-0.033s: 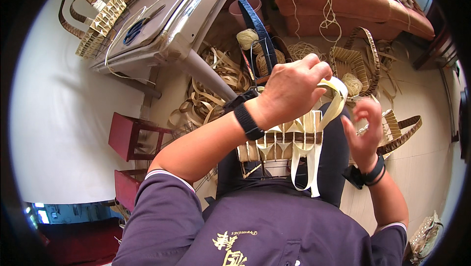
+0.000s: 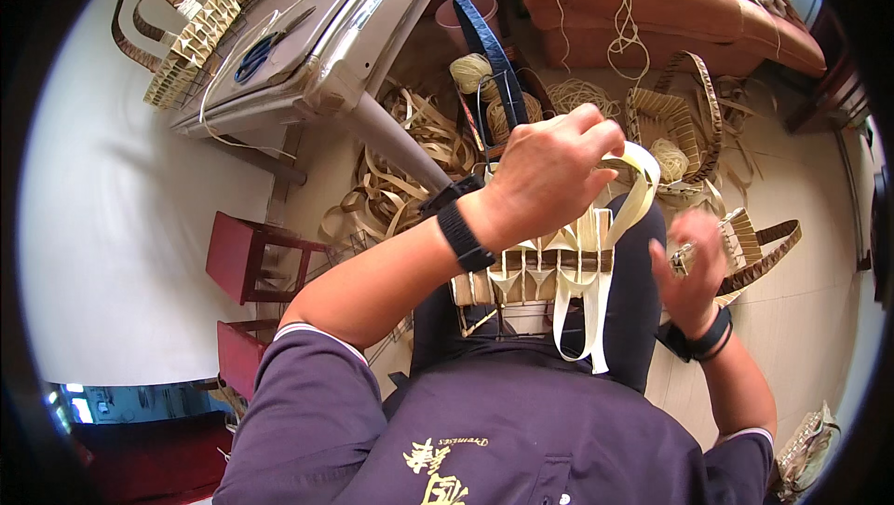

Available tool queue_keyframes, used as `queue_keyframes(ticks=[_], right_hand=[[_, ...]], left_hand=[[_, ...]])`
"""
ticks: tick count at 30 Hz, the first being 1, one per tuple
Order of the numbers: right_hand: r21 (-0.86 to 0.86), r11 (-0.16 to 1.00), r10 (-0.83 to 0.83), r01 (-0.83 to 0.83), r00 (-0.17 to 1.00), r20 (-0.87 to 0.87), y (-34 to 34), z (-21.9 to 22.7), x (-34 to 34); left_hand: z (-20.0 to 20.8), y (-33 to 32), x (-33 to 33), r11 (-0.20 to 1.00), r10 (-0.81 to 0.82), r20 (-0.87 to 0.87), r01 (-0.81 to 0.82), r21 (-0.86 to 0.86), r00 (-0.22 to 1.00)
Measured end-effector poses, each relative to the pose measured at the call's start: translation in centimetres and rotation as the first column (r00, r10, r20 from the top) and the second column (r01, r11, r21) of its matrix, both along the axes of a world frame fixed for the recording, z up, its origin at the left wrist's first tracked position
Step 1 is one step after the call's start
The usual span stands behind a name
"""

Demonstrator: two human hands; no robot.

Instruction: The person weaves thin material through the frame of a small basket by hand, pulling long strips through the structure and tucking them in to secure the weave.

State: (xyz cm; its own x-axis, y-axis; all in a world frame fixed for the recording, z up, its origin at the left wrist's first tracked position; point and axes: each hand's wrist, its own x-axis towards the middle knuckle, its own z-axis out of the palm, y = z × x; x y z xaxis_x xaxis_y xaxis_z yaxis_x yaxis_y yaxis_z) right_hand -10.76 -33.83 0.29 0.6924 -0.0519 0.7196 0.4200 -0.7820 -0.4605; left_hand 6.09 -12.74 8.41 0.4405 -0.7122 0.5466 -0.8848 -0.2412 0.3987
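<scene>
My left hand is closed, its fingertips pinching a pale cream flat strip. The strip loops over to the right and down to a partly woven basket on my lap. Cream and brown strips cross the basket's wire frame, and a loose loop of strip hangs down its near side. To the right of the basket my right hand is raised, fingers bent and thumb up. Motion smears those fingers, and I cannot tell whether they hold anything.
On the left table lie scissors beside a woven basket. Heaped strips cover the floor beneath. Ahead stand a blue-handled basket and an orange sofa. Handled baskets sit at right; a red stool at left.
My right hand has dropped slightly, its fingers lower and more blurred. My left hand has barely moved, still pinching the strip.
</scene>
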Motion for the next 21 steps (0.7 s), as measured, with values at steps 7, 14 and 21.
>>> queue_keyframes(ticks=[7, 14, 21], right_hand=[[-0.299, 0.873, 0.312, -0.384, 0.913, -0.262, 2.2, -3.7, -5.2], [-0.229, 0.873, 0.384, -0.431, 0.896, -0.224, 2.4, -3.0, -5.1], [-0.243, 0.809, 0.407, -0.536, 0.808, -0.426, 0.8, -1.9, -9.6]], left_hand=[[-4.7, 4.9, -5.9, 0.957, -0.177, -0.063, 0.187, 0.222, 0.982], [-7.4, 4.7, -8.2, 0.978, -0.145, 0.144, 0.121, 0.168, 0.979], [-8.5, 4.6, -7.9, 0.980, -0.116, 0.155, 0.088, 0.177, 0.981]])
